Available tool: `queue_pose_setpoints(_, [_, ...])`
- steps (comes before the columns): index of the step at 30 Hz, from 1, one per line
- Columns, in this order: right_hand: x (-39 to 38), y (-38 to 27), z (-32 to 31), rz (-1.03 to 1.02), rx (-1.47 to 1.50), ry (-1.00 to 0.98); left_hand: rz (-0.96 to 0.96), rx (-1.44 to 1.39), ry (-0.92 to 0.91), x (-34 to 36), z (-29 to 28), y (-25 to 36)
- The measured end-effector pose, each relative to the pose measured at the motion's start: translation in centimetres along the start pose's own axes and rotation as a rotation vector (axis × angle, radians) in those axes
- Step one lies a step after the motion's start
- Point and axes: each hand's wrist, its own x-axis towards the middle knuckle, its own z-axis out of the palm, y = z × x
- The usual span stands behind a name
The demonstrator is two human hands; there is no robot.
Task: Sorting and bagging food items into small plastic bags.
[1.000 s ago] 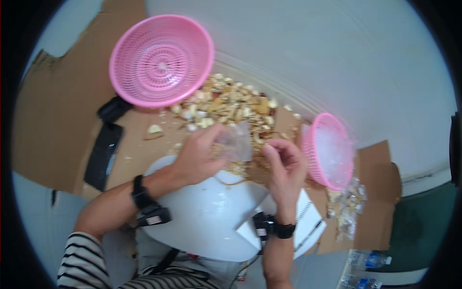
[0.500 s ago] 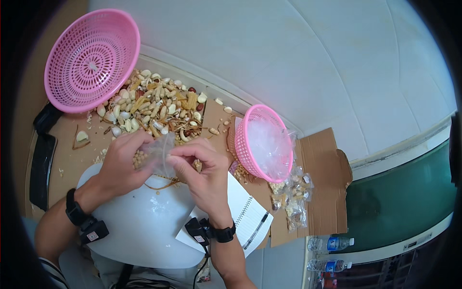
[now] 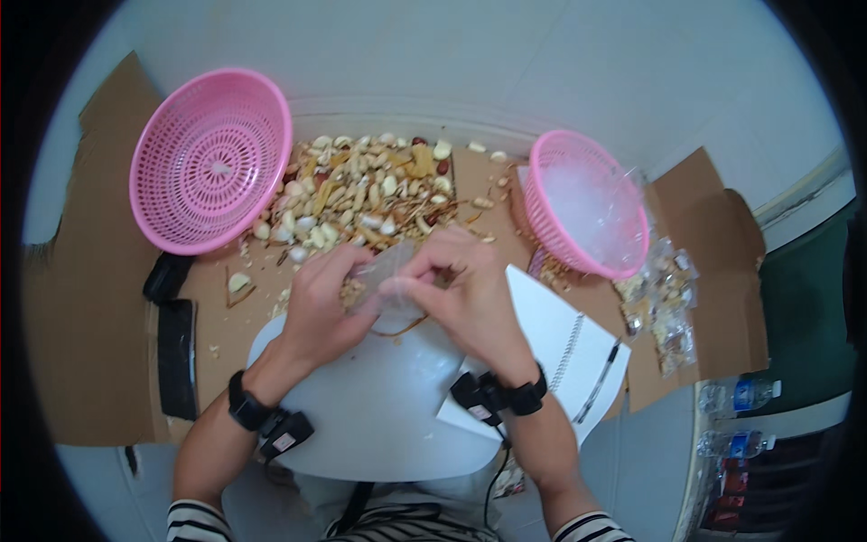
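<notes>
My left hand (image 3: 325, 303) is closed round a small clear plastic bag (image 3: 386, 271) with small pale pieces (image 3: 351, 291) inside. My right hand (image 3: 461, 294) has its fingertips pinched on the bag's upper right part. Both hands are above a white curved board (image 3: 357, 406); a thin brown strand (image 3: 406, 327) lies just below the bag. Behind my hands is a pile of mixed pale chunks, peanuts, red dates and dried strands (image 3: 361, 190) on cardboard (image 3: 221, 321).
A pink basket (image 3: 167, 190) stands back left, another (image 3: 546, 212) with plastic bags back right. Dark devices (image 3: 176, 361) lie left. An open notebook (image 3: 533, 334) with a pen (image 3: 598, 384), filled packets (image 3: 668, 316) and cardboard flaps (image 3: 722, 271) are right. Two water bottles (image 3: 722, 395) lie lower right.
My right hand has moved from beside the bag onto it and pinches its top part. My left hand still holds the bag. The whole view has shifted as the camera moved.
</notes>
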Motion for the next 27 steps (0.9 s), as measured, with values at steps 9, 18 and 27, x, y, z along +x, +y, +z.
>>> queue_pose_setpoints(9, [0.2,-0.4,-0.1,0.068,0.262,0.012,-0.118,-0.092,-0.019,-0.3,-0.2,-0.7])
queue_pose_setpoints(18, [-0.7,0.6,-1.8,0.237,-0.498,-0.338,-0.280,-0.203,0.065,-0.3,-0.9,-0.1])
queue_pose_setpoints(27, [-0.9,1.3,-0.7,0.214,-0.413,-0.379,-0.277,-0.228,0.065,-0.4,-0.7,-0.3])
